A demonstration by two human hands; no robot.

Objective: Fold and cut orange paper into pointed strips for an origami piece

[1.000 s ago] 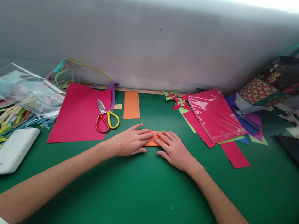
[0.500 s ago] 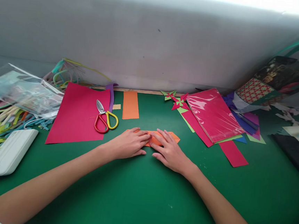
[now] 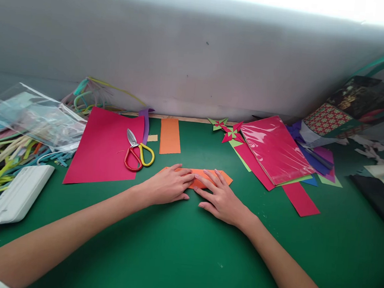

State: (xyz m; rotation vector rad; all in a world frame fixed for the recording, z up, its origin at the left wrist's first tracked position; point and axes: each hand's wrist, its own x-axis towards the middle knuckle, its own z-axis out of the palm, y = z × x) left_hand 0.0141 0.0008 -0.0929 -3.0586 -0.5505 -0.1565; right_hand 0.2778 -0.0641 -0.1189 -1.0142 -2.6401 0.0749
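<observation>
Green tabletop, folded orange paper under left hand and right hand, thumbs apart from fingers.

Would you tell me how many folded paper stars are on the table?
2: the far star, and the near star to its right, beside the red pack. The purple paper beyond the pack may be another.

A green table — on it red sheets, scissors, orange paper, paper stars — and a white power bank.
</observation>
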